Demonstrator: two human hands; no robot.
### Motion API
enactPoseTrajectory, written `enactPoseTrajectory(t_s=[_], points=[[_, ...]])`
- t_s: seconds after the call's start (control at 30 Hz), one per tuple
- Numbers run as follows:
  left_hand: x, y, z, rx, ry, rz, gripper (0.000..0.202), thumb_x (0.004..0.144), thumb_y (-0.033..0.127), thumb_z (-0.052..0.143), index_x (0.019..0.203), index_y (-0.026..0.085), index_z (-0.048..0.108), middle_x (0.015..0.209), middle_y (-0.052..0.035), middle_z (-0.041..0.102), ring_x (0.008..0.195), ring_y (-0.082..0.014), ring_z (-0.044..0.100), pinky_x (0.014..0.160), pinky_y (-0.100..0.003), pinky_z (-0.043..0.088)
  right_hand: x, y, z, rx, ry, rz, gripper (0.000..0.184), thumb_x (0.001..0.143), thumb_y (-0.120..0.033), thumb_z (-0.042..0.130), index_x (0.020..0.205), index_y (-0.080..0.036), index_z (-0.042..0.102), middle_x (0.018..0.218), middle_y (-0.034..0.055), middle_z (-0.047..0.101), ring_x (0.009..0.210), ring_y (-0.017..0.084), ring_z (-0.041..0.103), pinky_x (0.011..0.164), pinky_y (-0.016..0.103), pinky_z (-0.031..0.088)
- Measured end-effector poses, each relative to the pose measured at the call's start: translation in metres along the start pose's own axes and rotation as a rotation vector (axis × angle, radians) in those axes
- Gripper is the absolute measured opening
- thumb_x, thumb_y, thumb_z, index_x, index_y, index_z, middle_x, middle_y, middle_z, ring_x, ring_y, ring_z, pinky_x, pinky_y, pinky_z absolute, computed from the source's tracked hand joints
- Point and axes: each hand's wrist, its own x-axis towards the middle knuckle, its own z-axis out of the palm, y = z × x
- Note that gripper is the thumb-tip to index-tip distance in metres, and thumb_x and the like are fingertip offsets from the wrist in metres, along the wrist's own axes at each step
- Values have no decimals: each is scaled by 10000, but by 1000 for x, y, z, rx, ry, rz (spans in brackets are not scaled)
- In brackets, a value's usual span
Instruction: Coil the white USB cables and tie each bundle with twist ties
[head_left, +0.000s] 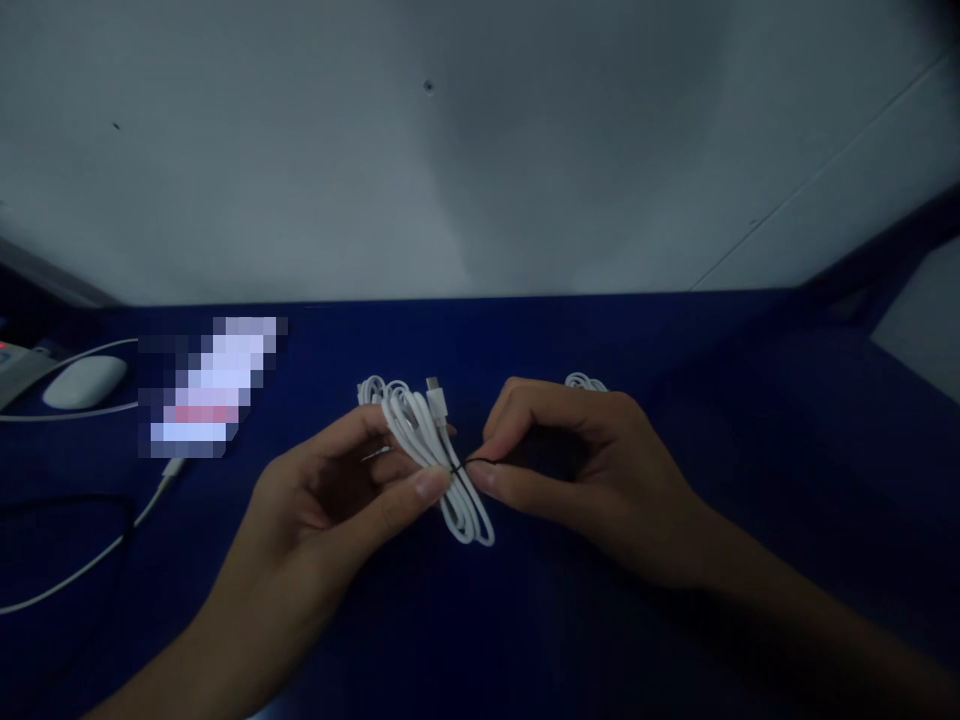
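A coiled white USB cable (420, 435) is held in front of me, its connector (437, 402) pointing up. My left hand (337, 500) grips the coil, thumb in front and fingers behind. Around the bundle's middle runs a thin black twist tie (471, 461). Its free end is pinched between the thumb and forefinger of my right hand (577, 450). Behind the held coil, another white cable bundle (370, 388) partly shows. A further white coil (586, 382) lies beyond my right hand, mostly hidden by it.
The table top (480, 335) is dark blue, with a pale wall (480, 180) along its far edge. At left lie a blurred-out lit phone (217, 385), a white charging cord (97, 555) running from it, and a rounded white case (85, 382).
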Motion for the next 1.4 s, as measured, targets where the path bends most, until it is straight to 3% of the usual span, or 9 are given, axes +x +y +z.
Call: enactPoseTrajectory(t_s=[0.17, 0.3, 0.43, 0.63, 0.77, 0.93, 1.13, 1.3, 1.4], points=[[3, 0, 3, -98, -39, -23, 301, 1020, 206, 862, 1290, 339, 849, 1209, -14, 895, 1056, -221, 845, 986, -281, 653, 1, 0, 0, -5, 5, 11, 124, 969, -162, 891, 921, -240, 808, 909, -18, 753, 809, 162, 683, 738, 314, 544], [7, 0, 6, -101, 86, -21, 149, 1021, 332, 877, 1154, 262, 881, 1164, -55, 911, 1078, -234, 849, 985, -248, 644, 2, 1, -2, -47, 63, 18, 139, 951, -202, 892, 872, -224, 781, 862, -17, 742, 775, 159, 660, 690, 308, 514], [10, 3, 0, -148, 208, 2, 204, 999, 342, 903, 1178, 252, 869, 1188, -69, 913, 1139, -235, 834, 1004, -225, 630, 3, 2, -2, -121, 79, 70, 165, 917, -148, 848, 812, -215, 740, 777, -40, 708, 676, 129, 611, 619, 288, 486], [9, 9, -9, -269, 98, -69, 191, 1123, 352, 677, 1045, 231, 802, 936, -52, 773, 896, -235, 788, 866, -302, 672, 4, 10, 4, -319, 182, -8, 148, 928, -133, 796, 830, -215, 721, 741, -53, 667, 611, 106, 549, 560, 278, 442], [9, 5, -9, -463, 5, -175, 343, 1140, 315, 526, 942, 194, 778, 859, -28, 588, 664, -155, 572, 717, -320, 652, 0, 11, 8, -364, 253, -65, 152, 975, -132, 776, 868, -221, 715, 762, -44, 672, 640, 117, 589, 570, 286, 469], [9, 1, -6, -434, -37, -292, 289, 1068, 415, 692, 931, 189, 807, 685, 41, 383, 580, -131, 378, 632, -290, 595, -4, 8, 10, -214, 221, -87, 167, 1082, -203, 748, 922, -233, 714, 818, -32, 686, 700, 125, 619, 600, 270, 501], [11, -2, 0, -318, -17, -334, 297, 1006, 506, 847, 969, 212, 847, 646, 84, 326, 536, -95, 281, 547, -229, 516, -6, 6, 9, 120, 41, 56, 148, 1068, -161, 785, 944, -221, 733, 818, -50, 669, 697, 98, 583, 612, 218, 481], [8, -12, 0, -196, 50, -332, 204, 1030, 450, 846, 1008, 251, 805, 651, 59, 486, 529, -90, 361, 496, -185, 449, -4, 8, 8, 210, -2, 129, 148, 1014, -120, 830, 927, -215, 757, 784, -50, 656, 688, 104, 554, 613, 228, 466], [5, -17, 0, -92, -25, -325, 271, 1043, 476, 831, 941, 228, 789, 695, 21, 632, 487, -66, 419, 467, -167, 433, -1, 11, 7, 245, 9, 124, 157, 990, -84, 839, 929, -214, 777, 802, -46, 694, 704, 101, 592, 642, 222, 492]])
